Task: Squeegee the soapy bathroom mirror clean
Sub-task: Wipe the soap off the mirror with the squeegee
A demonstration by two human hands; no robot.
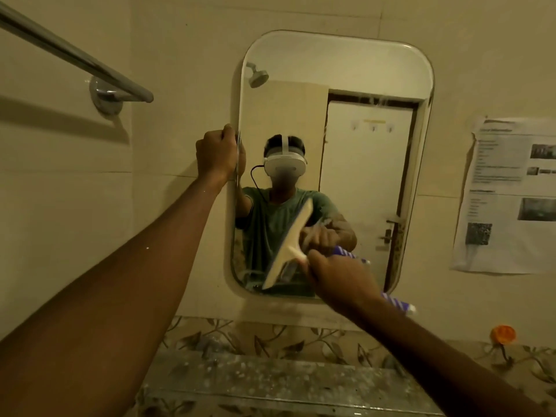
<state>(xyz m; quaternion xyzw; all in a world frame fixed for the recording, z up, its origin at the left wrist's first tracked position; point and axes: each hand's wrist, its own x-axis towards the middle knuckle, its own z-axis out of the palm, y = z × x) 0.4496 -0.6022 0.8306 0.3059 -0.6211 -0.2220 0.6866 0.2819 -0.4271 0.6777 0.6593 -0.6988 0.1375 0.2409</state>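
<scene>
A rounded rectangular mirror [370, 152] hangs on the cream tiled wall, with a pale frame. My left hand [217, 152] grips the mirror's left edge at mid height. My right hand [340, 278] holds a squeegee [288, 245] by its purple-and-white striped handle, which sticks out past the hand at lower right. The cream blade lies tilted against the lower middle of the glass, running from upper right to lower left. The glass reflects a person in a green shirt with a white headset, a door and a shower head. I cannot make out soap on the glass.
A chrome towel bar [75, 60] juts from the wall at upper left. Printed paper sheets [508, 197] are stuck on the wall right of the mirror. An orange hook [503, 334] sits at lower right. A speckled stone ledge [270, 377] runs below the mirror.
</scene>
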